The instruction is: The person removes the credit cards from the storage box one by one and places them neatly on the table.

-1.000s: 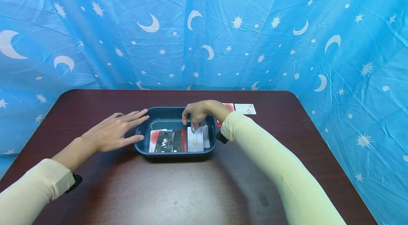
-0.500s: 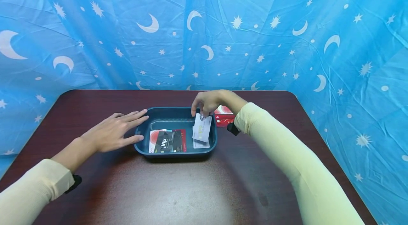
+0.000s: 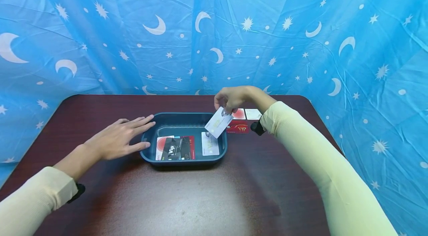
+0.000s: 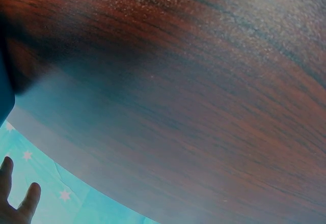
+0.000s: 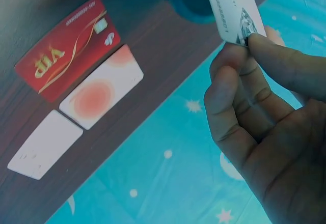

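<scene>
A white VIP card (image 3: 218,123) is pinched at one end between the thumb and curled forefinger of the right hand (image 3: 233,99). The gripped end is the one bearing a dark, diamond-like picture, and most of the card is left jutting from the fingertips, slanted down and leftward in the head view, above the right side of a dark blue tray (image 3: 182,124).

Inside the tray, a second white card (image 3: 210,146) is seen near the right wall. Toward the left, an overlapping group is made up of a card with a red circle (image 3: 162,144), a black VIP card (image 3: 172,150), another dark card and a red card (image 3: 192,143).

The tray's left rim is touched by the left hand (image 3: 117,137), its fingers spread and nothing grasped.

Beyond the tray's right side, a red VIP card (image 5: 69,51), a white card with a red circle (image 5: 99,91) and a paler white card (image 5: 46,145) are laid on the brown table (image 3: 187,199). Behind it is hung a blue curtain (image 3: 247,61) printed with moons and stars.
</scene>
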{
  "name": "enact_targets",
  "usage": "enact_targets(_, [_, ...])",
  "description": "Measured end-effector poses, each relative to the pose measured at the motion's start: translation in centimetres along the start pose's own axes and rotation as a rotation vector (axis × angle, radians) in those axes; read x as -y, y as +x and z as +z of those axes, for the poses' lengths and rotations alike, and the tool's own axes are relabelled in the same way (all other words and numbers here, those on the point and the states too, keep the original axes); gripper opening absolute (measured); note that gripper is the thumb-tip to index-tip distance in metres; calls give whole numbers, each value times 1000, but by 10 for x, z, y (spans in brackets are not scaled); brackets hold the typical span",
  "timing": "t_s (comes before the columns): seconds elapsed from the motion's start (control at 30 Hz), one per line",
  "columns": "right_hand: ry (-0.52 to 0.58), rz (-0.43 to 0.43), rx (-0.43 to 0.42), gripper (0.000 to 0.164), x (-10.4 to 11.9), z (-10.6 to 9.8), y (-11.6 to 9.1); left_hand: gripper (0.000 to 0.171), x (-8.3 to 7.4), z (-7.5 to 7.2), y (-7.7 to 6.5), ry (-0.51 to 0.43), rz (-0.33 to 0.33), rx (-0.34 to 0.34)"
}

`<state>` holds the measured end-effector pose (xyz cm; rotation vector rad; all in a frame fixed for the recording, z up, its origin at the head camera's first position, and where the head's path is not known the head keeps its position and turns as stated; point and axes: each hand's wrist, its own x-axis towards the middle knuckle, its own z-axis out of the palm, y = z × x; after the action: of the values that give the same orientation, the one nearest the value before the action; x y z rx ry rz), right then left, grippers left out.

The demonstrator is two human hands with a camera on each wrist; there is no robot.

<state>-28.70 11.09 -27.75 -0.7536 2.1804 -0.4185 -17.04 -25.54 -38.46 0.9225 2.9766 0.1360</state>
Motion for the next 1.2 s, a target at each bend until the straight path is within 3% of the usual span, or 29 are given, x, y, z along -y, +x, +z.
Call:
enact_targets(0.43, [96, 29, -58, 21, -30, -17, -30, 73, -1, -1, 1, 12, 5, -3])
enact_targets(0.8, [153, 89, -121, 23, -66, -16, -44, 73, -1, -1, -1, 11, 2, -3])
enact_targets(1.2, [211, 88, -236, 21, -96, -4, -53, 73, -2, -2, 0, 14, 1, -4])
